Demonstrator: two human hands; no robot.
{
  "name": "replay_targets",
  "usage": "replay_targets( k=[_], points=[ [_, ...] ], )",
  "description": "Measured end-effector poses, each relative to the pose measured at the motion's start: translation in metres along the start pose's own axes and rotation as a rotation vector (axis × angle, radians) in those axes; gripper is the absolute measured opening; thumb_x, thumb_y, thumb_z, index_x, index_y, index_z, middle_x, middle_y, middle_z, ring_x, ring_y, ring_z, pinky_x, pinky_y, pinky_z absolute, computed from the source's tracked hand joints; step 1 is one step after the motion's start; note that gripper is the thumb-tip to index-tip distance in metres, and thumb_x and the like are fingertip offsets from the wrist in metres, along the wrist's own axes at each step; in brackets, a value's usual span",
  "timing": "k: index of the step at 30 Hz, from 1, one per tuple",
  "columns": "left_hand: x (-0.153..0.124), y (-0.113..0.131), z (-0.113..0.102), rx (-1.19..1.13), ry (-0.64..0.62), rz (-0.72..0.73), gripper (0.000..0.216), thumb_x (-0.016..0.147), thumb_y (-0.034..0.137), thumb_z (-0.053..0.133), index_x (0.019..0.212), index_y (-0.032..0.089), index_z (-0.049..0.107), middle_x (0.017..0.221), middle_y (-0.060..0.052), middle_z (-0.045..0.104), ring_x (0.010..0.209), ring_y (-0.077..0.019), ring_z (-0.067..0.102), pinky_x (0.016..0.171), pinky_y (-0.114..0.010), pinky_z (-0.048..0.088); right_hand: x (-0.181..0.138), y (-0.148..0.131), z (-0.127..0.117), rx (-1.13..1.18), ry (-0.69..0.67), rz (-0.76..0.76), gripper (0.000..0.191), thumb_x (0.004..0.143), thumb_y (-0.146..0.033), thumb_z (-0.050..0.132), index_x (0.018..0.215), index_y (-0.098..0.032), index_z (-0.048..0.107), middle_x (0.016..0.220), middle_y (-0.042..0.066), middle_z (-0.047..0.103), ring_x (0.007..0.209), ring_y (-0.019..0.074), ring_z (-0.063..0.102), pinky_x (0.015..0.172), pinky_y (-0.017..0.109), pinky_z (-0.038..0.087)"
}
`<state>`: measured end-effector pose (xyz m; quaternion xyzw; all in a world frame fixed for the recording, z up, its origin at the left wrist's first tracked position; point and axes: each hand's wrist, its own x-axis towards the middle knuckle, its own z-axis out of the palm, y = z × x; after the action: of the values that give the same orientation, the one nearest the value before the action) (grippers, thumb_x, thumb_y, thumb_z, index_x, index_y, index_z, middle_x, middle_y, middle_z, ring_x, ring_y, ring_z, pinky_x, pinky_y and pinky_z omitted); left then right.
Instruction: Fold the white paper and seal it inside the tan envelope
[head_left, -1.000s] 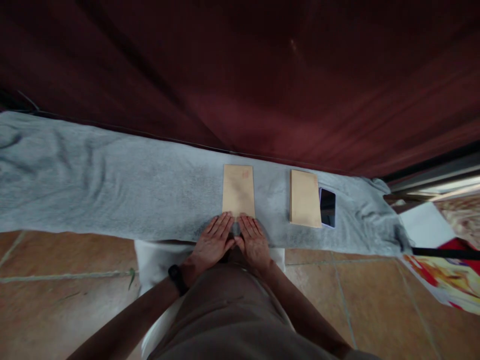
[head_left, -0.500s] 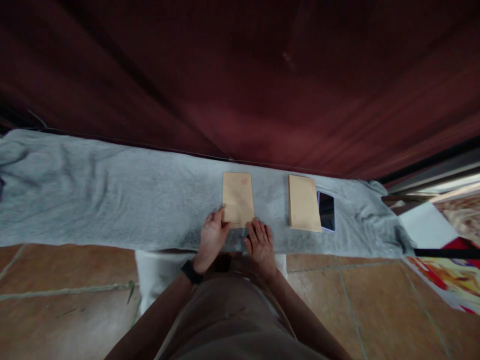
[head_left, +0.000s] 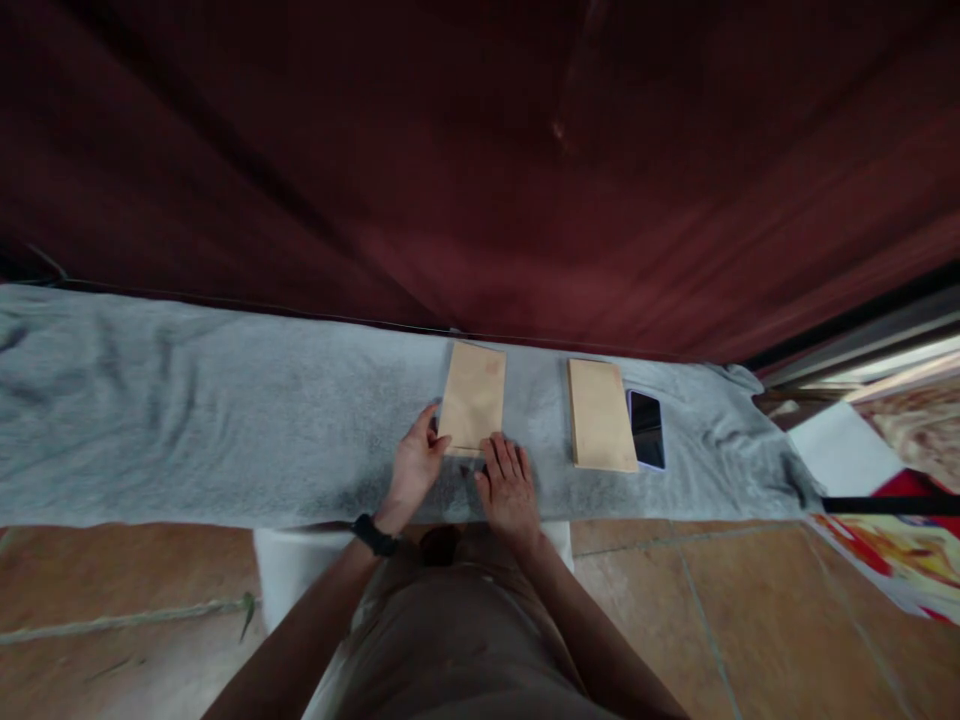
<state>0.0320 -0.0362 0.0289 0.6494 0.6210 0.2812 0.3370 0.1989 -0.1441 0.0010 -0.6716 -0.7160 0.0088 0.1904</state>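
Both hands (head_left: 459, 478) apparently on the brown envelope (head_left: 472, 398).

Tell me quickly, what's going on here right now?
A person works at a grey cloth spread on the floor. The left hand grips the near left corner of a tan envelope, while the right hand rests flat at its near edge. A second stack of envelopes and a phone lie to the right.
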Motion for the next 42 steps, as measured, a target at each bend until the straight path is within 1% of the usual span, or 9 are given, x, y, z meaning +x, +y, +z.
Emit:
replay_targets(
  k=[9, 14, 18, 21, 24, 29, 32, 35, 42],
  points=[
    [-0.010, 0.011, 0.004, 0.061, 0.026, -0.040, 0.049, 0.090, 0.022, 0.059, 0.139, 0.018, 0.062, 0.080, -0.002, 0.073, 0.070, -0.0213, 0.070, 0.070, -0.032, 0.055, 0.014, -0.032, -0.002, 0.079, -0.051, -0.099, 0.058, 0.109, -0.031, 0.044, 0.162, -0.010, 0.039, 0.168, 0.012, 0.038, 0.158, 0.0266, 0.033, 0.129, 0.049, 0.031],
    [-0.017, 0.008, 0.006, 0.127, -0.013, -0.046, 0.048, 0.092, 0.023, 0.058, 0.140, 0.017, 0.061, 0.081, -0.003, 0.076, 0.067, -0.0208, 0.070, 0.067, -0.031, 0.054, 0.008, -0.028, -0.001, 0.108, -0.132, -0.132, 0.056, 0.110, -0.036, 0.045, 0.160, -0.010, 0.044, 0.165, 0.013, 0.044, 0.156, 0.0261, 0.036, 0.129, 0.046, 0.033],
    [-0.025, 0.004, 0.008, 0.367, 0.014, 0.023, 0.045, 0.097, 0.027, 0.055, 0.142, 0.019, 0.061, 0.086, -0.007, 0.078, 0.069, -0.0227, 0.072, 0.066, -0.031, 0.055, 0.005, -0.020, -0.002, 0.090, -0.178, -0.146, 0.058, 0.110, -0.040, 0.047, 0.160, -0.011, 0.044, 0.166, 0.012, 0.042, 0.156, 0.0265, 0.037, 0.130, 0.046, 0.031],
    [-0.030, 0.004, 0.008, 0.514, 0.052, 0.114, 0.043, 0.101, 0.030, 0.050, 0.141, 0.019, 0.062, 0.096, -0.011, 0.078, 0.082, -0.0268, 0.074, 0.076, -0.036, 0.058, 0.006, -0.014, -0.004, 0.070, -0.183, -0.164, 0.061, 0.110, -0.042, 0.049, 0.161, -0.010, 0.041, 0.167, 0.013, 0.040, 0.156, 0.0272, 0.037, 0.130, 0.047, 0.030],
    [-0.035, 0.004, 0.013, 0.500, 0.060, 0.300, 0.045, 0.104, 0.026, 0.042, 0.144, 0.016, 0.059, 0.124, -0.018, 0.073, 0.115, -0.0318, 0.070, 0.100, -0.043, 0.055, 0.005, -0.009, -0.004, 0.055, -0.182, -0.183, 0.062, 0.109, -0.040, 0.050, 0.161, -0.008, 0.041, 0.167, 0.015, 0.039, 0.156, 0.0283, 0.037, 0.130, 0.048, 0.030],
    [-0.055, 0.000, 0.025, 0.408, -0.154, 0.612, 0.055, 0.108, 0.037, 0.040, 0.159, 0.015, 0.043, 0.160, -0.016, 0.051, 0.151, -0.0273, 0.045, 0.123, -0.044, 0.040, 0.000, -0.003, 0.004, 0.007, -0.200, -0.249, 0.059, 0.102, -0.025, 0.057, 0.155, -0.003, 0.048, 0.162, 0.021, 0.046, 0.154, 0.0323, 0.039, 0.129, 0.052, 0.032],
    [-0.068, -0.006, 0.024, 0.469, -0.203, 0.663, 0.069, 0.107, 0.048, 0.042, 0.165, 0.013, 0.030, 0.169, -0.018, 0.037, 0.159, -0.0288, 0.033, 0.129, -0.048, 0.031, -0.003, 0.000, 0.006, 0.002, -0.200, -0.273, 0.065, 0.100, -0.023, 0.056, 0.161, -0.007, 0.041, 0.165, 0.019, 0.042, 0.156, 0.0324, 0.035, 0.129, 0.053, 0.032],
    [-0.072, -0.014, 0.017, 0.514, -0.220, 0.685, 0.081, 0.105, 0.058, 0.043, 0.167, 0.008, 0.025, 0.169, -0.020, 0.036, 0.159, -0.0289, 0.031, 0.131, -0.047, 0.026, -0.005, 0.005, 0.002, 0.016, -0.169, -0.216, 0.060, 0.107, -0.027, 0.046, 0.165, -0.012, 0.035, 0.167, 0.015, 0.040, 0.157, 0.0286, 0.035, 0.128, 0.050, 0.034],
    [-0.071, -0.018, 0.014, 0.574, -0.241, 0.670, 0.080, 0.104, 0.062, 0.045, 0.163, 0.009, 0.034, 0.170, -0.020, 0.034, 0.161, -0.0301, 0.026, 0.132, -0.047, 0.021, -0.010, 0.020, -0.012, 0.000, -0.150, -0.168, 0.057, 0.112, -0.034, 0.041, 0.162, -0.009, 0.038, 0.166, 0.017, 0.042, 0.156, 0.0284, 0.037, 0.127, 0.049, 0.033]
  ],
)
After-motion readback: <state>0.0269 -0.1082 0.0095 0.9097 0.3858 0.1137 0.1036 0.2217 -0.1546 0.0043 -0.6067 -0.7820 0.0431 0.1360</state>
